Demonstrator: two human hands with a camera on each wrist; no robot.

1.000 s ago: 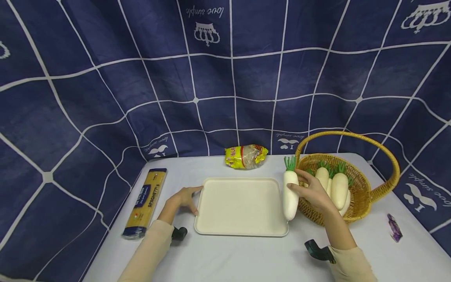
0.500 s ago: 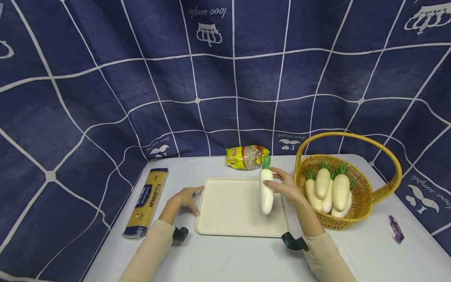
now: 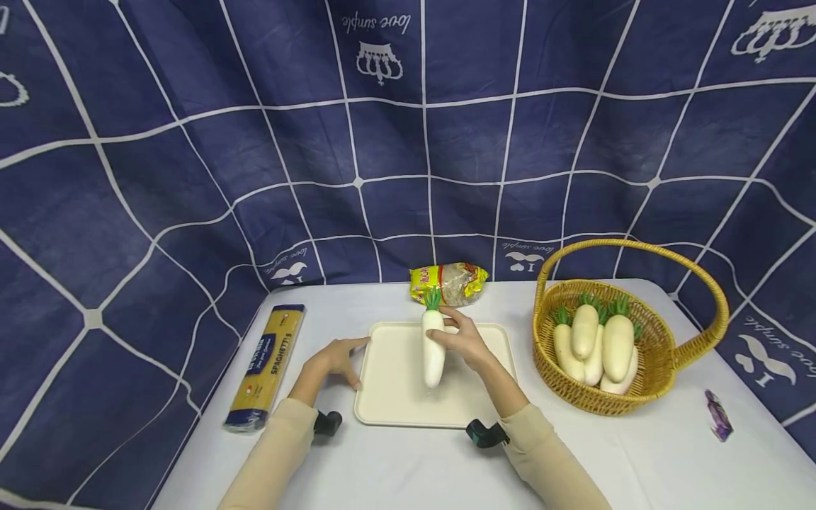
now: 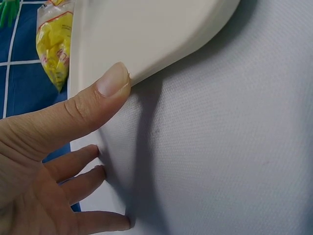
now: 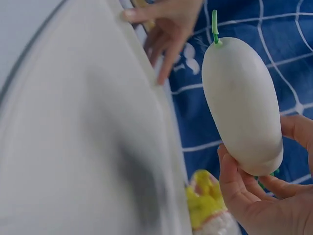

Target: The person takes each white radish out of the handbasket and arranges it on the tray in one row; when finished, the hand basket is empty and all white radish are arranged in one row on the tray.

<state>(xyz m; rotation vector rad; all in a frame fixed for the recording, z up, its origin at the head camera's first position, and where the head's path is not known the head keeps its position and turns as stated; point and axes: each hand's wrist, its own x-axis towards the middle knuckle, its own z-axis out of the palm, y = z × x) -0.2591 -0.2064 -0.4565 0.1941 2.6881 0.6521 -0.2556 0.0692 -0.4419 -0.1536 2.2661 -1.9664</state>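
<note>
My right hand (image 3: 468, 343) holds a white radish (image 3: 433, 350) with green leaves above the middle of a cream tray (image 3: 390, 397). The right wrist view shows the radish (image 5: 242, 105) between thumb and fingers, with a shadow on the tray beneath. At the tray's left edge rests my left hand (image 3: 333, 360), its fingers spread. Up close, the left thumb (image 4: 113, 81) touches the tray's rim, while the other fingers reach down beside it. More white radishes (image 3: 618, 347) lie in a wicker basket (image 3: 545, 361) to the right.
A spaghetti packet (image 3: 266, 368) lies left of the left hand. Behind the tray is a yellow and clear bag (image 3: 449, 282). A small purple wrapped item (image 3: 718, 414) sits at far right. The basket's tall handle (image 3: 637, 244) arches up. A blue curtain (image 3: 389, 142) hangs behind the table.
My right hand has carried the radish leftward from beside the basket to above the middle of the tray. My left hand has stayed at the tray's left edge.
</note>
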